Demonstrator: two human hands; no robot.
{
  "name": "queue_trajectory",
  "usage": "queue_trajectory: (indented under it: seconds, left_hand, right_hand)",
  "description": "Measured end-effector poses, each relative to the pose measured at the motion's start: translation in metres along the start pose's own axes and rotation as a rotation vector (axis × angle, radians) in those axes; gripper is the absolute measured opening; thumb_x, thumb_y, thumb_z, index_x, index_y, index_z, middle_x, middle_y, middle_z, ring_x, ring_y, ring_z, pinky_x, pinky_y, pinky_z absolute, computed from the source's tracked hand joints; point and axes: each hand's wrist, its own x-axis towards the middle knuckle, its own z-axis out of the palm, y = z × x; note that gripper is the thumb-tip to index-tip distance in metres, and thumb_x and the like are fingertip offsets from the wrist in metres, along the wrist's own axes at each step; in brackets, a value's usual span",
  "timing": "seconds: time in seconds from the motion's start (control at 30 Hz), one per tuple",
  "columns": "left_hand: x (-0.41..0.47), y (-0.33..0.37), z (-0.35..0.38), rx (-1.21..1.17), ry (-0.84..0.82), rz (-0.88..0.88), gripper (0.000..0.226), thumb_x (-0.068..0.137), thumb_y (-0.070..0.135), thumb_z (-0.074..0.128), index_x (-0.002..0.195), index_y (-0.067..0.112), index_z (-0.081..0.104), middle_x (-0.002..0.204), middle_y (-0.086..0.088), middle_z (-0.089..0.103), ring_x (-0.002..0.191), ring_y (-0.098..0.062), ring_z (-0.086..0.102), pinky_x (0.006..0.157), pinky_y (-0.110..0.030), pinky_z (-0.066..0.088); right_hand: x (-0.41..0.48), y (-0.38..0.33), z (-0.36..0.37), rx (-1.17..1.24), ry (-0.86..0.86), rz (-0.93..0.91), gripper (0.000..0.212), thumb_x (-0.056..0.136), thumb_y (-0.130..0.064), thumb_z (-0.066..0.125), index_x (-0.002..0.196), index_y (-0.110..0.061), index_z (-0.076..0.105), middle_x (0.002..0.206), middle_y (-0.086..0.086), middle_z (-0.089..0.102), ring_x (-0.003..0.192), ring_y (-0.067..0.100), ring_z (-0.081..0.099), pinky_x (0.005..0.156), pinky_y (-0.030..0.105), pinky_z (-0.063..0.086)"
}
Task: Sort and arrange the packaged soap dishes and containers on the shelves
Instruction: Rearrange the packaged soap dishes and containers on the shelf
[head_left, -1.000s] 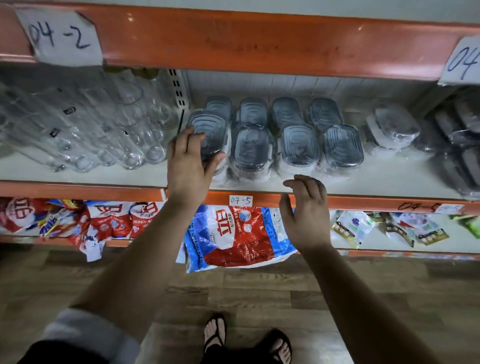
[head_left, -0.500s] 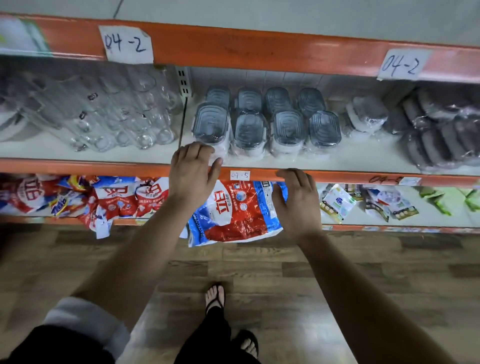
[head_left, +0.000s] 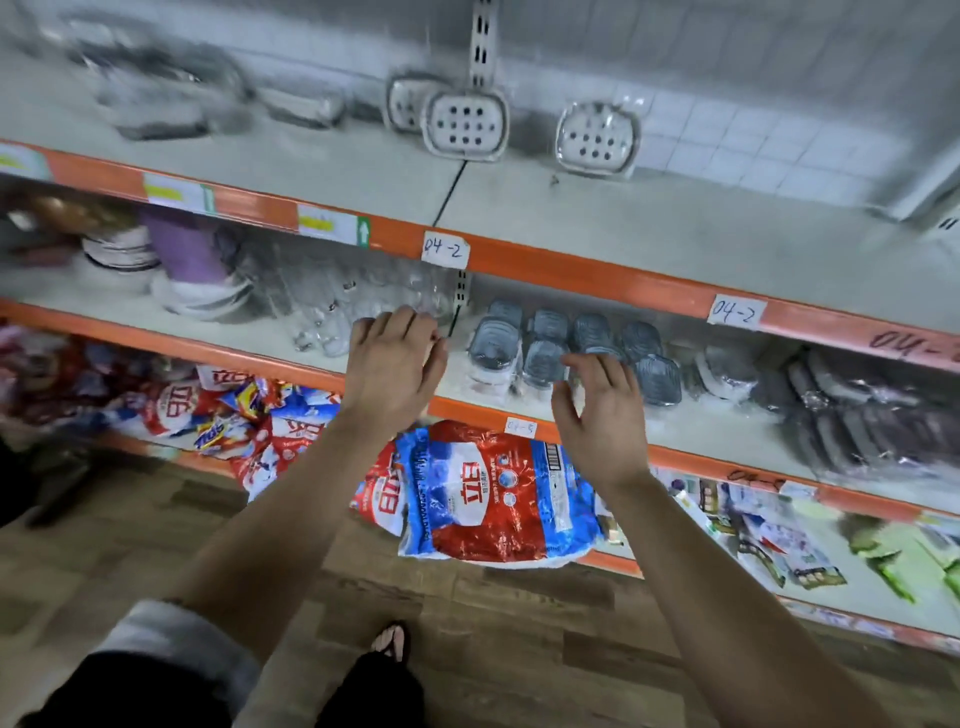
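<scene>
1. Hands are both open and empty, fingers loosely spread. The left hand (head_left: 397, 364) is raised before the front edge of the middle shelf (head_left: 701, 418), and the right hand (head_left: 602, 415) is held near it, a little lower.
2. Grey-lidded packaged containers (head_left: 543, 361) are stood in two rows on the middle shelf, just beyond the right hand's fingertips.
3. White, perforated soap dishes (head_left: 465, 122) are propped on the top shelf (head_left: 623, 218), well above both hands.
4. The step is judged to be a reach for the next package. It is best taken by its two long sides through the film, lifted clear so that neighbours are not knocked, and set flush with its row.
5. Seven containers are counted, with part of the front row hidden by the right hand. Three soap dishes are made out, one half behind another.
</scene>
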Motion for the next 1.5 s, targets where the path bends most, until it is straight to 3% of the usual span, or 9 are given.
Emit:
queue_trajectory:
  seconds: [0.17, 0.33, 0.47, 0.57, 0.87, 1.13, 1.33, 1.4, 1.5]
  left_hand:
    - [0.040, -0.049, -0.036, 0.017, 0.130, -0.004, 0.037, 0.094, 0.034, 0.034, 0.093, 0.009, 0.061, 0.092, -0.012, 0.061, 0.082, -0.034, 0.057, 0.081, -0.043, 0.040]
    - [0.101, -0.133, -0.055, 0.035, 0.211, -0.046, 0.037, 0.094, 0.038, 0.036, 0.094, 0.013, 0.063, 0.093, -0.005, 0.062, 0.081, -0.031, 0.058, 0.080, -0.042, 0.038]
    - [0.146, -0.205, -0.054, 0.039, 0.118, -0.062, 0.046, 0.093, 0.042, 0.029, 0.099, 0.014, 0.064, 0.098, -0.005, 0.063, 0.085, -0.032, 0.059, 0.085, -0.044, 0.037]
    - [0.170, -0.248, -0.050, 0.035, 0.055, -0.043, 0.051, 0.093, 0.045, 0.026, 0.103, 0.014, 0.065, 0.103, -0.005, 0.063, 0.092, -0.030, 0.059, 0.087, -0.043, 0.036]
    - [0.232, -0.356, -0.038, 0.126, 0.028, 0.050, 0.046, 0.092, 0.040, 0.033, 0.100, 0.010, 0.068, 0.101, -0.009, 0.065, 0.095, -0.033, 0.060, 0.086, -0.044, 0.041]
    - [0.259, -0.377, -0.022, 0.094, 0.044, 0.079, 0.039, 0.091, 0.036, 0.039, 0.101, 0.012, 0.067, 0.102, -0.007, 0.065, 0.094, -0.031, 0.060, 0.087, -0.045, 0.040]
    - [0.261, -0.380, -0.016, 0.051, 0.142, 0.106, 0.033, 0.090, 0.034, 0.044, 0.097, 0.012, 0.069, 0.101, -0.007, 0.066, 0.094, -0.030, 0.062, 0.087, -0.044, 0.040]
    - [0.262, -0.382, -0.016, 0.025, 0.132, 0.082, 0.035, 0.092, 0.034, 0.042, 0.099, 0.011, 0.068, 0.103, -0.008, 0.066, 0.097, -0.030, 0.061, 0.090, -0.043, 0.038]
    - [0.263, -0.380, -0.018, 0.010, 0.090, 0.045, 0.038, 0.092, 0.036, 0.039, 0.101, 0.012, 0.068, 0.106, -0.007, 0.065, 0.099, -0.028, 0.059, 0.091, -0.041, 0.035]
  right_hand:
    - [0.041, -0.040, 0.008, 0.002, 0.062, -0.097, 0.027, 0.090, -0.020, 0.052, 0.111, -0.009, 0.064, 0.107, 0.008, 0.062, 0.102, 0.026, 0.052, 0.095, 0.041, 0.041]
    - [0.118, -0.086, 0.045, 0.015, 0.129, -0.140, 0.023, 0.087, -0.018, 0.057, 0.106, -0.007, 0.067, 0.104, 0.010, 0.064, 0.099, 0.031, 0.055, 0.091, 0.042, 0.045]
    - [0.177, -0.129, 0.088, 0.014, 0.145, -0.146, 0.020, 0.088, -0.009, 0.064, 0.108, -0.007, 0.067, 0.107, 0.010, 0.063, 0.100, 0.032, 0.055, 0.091, 0.036, 0.042]
    - [0.212, -0.153, 0.116, 0.024, 0.114, -0.121, 0.022, 0.088, -0.006, 0.065, 0.109, -0.005, 0.066, 0.110, 0.013, 0.063, 0.103, 0.034, 0.054, 0.092, 0.039, 0.044]
    - [0.293, -0.207, 0.188, 0.001, 0.033, -0.130, 0.022, 0.088, -0.008, 0.065, 0.110, -0.005, 0.066, 0.111, 0.012, 0.061, 0.104, 0.035, 0.053, 0.091, 0.036, 0.042]
    - [0.344, -0.218, 0.230, -0.085, -0.098, -0.133, 0.029, 0.093, -0.019, 0.060, 0.120, -0.009, 0.062, 0.124, 0.008, 0.057, 0.118, 0.030, 0.049, 0.099, 0.032, 0.037]
    - [0.387, -0.225, 0.258, -0.105, -0.196, -0.116, 0.046, 0.096, -0.031, 0.055, 0.139, -0.016, 0.050, 0.148, 0.003, 0.041, 0.138, 0.022, 0.033, 0.109, 0.033, 0.032]
    - [0.401, -0.226, 0.267, -0.104, -0.225, -0.117, 0.050, 0.096, -0.032, 0.054, 0.142, -0.017, 0.046, 0.152, 0.002, 0.036, 0.142, 0.021, 0.028, 0.111, 0.037, 0.034]
    - [0.423, -0.226, 0.279, -0.139, -0.255, -0.133, 0.054, 0.097, -0.033, 0.052, 0.146, -0.017, 0.040, 0.158, 0.003, 0.029, 0.147, 0.020, 0.019, 0.115, 0.036, 0.026]
